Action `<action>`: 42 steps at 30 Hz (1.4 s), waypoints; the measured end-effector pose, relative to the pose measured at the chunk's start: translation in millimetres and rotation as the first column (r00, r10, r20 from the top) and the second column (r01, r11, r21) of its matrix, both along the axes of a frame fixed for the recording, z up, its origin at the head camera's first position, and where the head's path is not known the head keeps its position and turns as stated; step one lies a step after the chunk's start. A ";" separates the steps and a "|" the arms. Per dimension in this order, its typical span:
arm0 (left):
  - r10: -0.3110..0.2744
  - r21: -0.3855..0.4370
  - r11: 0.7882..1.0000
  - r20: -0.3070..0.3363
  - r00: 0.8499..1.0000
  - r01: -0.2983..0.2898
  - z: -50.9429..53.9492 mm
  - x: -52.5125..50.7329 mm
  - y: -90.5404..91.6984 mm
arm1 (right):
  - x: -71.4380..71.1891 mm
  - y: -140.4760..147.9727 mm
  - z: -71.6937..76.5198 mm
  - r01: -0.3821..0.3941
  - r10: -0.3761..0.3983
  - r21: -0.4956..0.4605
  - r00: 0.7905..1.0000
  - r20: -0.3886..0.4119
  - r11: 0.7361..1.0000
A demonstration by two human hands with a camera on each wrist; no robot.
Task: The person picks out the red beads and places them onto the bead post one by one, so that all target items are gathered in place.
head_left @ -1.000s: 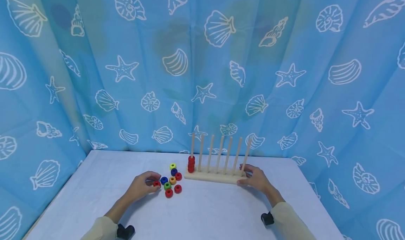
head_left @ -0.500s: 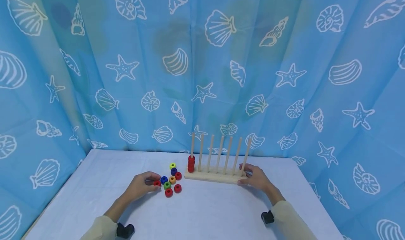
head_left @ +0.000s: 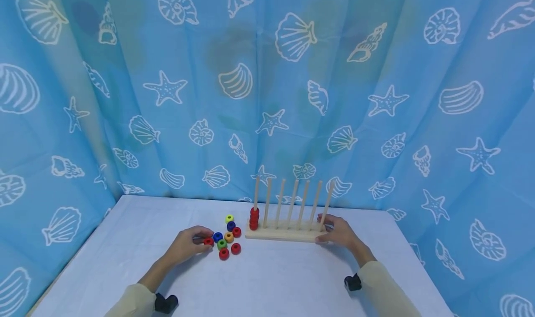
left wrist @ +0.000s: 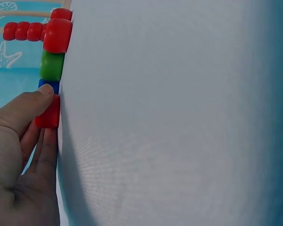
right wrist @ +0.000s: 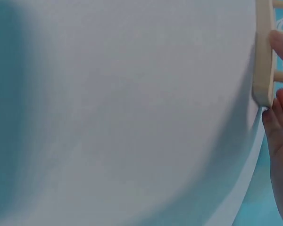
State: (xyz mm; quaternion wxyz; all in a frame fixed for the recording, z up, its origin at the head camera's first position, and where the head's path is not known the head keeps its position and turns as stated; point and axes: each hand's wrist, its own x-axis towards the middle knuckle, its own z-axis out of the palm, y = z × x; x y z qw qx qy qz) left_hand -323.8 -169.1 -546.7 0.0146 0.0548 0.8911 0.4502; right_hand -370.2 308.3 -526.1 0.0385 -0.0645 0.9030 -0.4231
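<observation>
My left hand pinches a red bead at the left side of a loose bead group on the table. In the left wrist view the thumb lies over that red bead, with a blue bead and a green bead just beyond. The wooden peg stand has a row of upright pegs, and stacked red beads sit on its leftmost peg. My right hand holds the stand's right end, thumb at the front; the right wrist view shows the thumb on the base.
Around the group lie a yellow bead, an orange bead and more red and blue ones. A white cloth covers the table. Behind it hangs a blue shell-patterned curtain.
The head view has shifted slightly. Both hands, the beads and the peg stand keep nearly the same places.
</observation>
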 end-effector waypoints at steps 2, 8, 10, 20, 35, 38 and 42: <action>-0.004 -0.001 1.000 0.006 1.000 0.004 -0.2 0.4 -0.5 | -1.1 -2.6 0.5 0.019 -0.020 -0.016 1.000 -0.004 1.000; 0.005 -0.008 1.000 0.006 1.000 -0.005 0.2 1.2 -1.2 | -3.7 -7.2 -0.2 0.008 -0.008 -0.112 1.000 -0.003 0.994; 0.006 -0.003 1.000 0.001 1.000 -0.006 0.2 1.2 -1.2 | -2.9 -6.7 -1.4 0.010 -0.009 -0.149 1.000 0.011 0.989; 0.015 -0.015 1.000 -0.006 1.000 -0.015 1.4 0.6 1.5 | 1.5 -0.4 -3.4 -0.037 0.044 -0.169 0.998 0.038 0.985; 0.024 -0.010 1.000 -0.020 1.000 -0.024 -1.7 0.2 2.7 | -4.4 3.9 -8.8 -0.051 0.056 -0.135 0.998 0.029 0.989; 0.022 -0.009 1.000 -0.032 0.999 -0.023 -4.6 1.7 1.8 | -4.6 3.6 -11.0 -0.045 0.051 -0.145 0.998 0.035 0.988; 0.015 0.001 1.000 -0.041 0.999 -0.015 -7.1 4.6 -0.6 | -3.8 1.7 -11.6 -0.040 0.047 -0.163 0.998 0.042 0.986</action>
